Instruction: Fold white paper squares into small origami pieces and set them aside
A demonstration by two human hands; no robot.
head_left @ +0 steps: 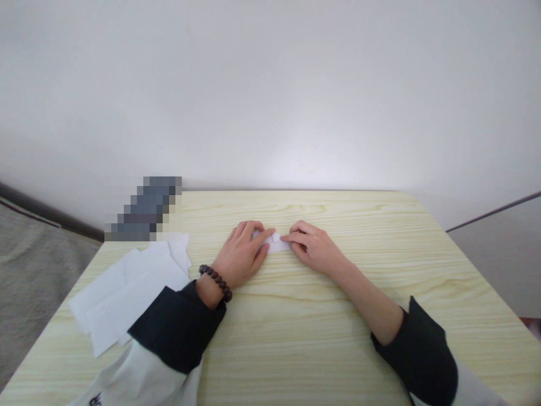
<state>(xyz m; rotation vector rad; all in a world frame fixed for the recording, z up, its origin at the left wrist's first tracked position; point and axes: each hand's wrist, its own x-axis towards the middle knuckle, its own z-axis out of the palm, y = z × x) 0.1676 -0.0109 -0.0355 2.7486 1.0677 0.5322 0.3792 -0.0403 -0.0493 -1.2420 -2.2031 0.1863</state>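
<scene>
A small folded piece of white paper (pixel 278 246) lies on the wooden table between my hands. My left hand (pixel 244 251), with a dark beaded bracelet at the wrist, holds the paper's left end, its index finger along the top and its thumb at the near edge. At the right end, my right hand (pixel 311 246) pinches the paper with curled fingers, the index fingertip resting on top. A small folded flap shows between the two index fingers. Both ends of the paper are partly covered by my fingers.
Several loose white paper sheets (pixel 139 287) overlap on the table's left side, partly under my left sleeve. Behind them is a dark, pixelated object (pixel 146 208). A pale wall (pixel 296 101) stands along the far edge of the light wood-grain table (pixel 287 344).
</scene>
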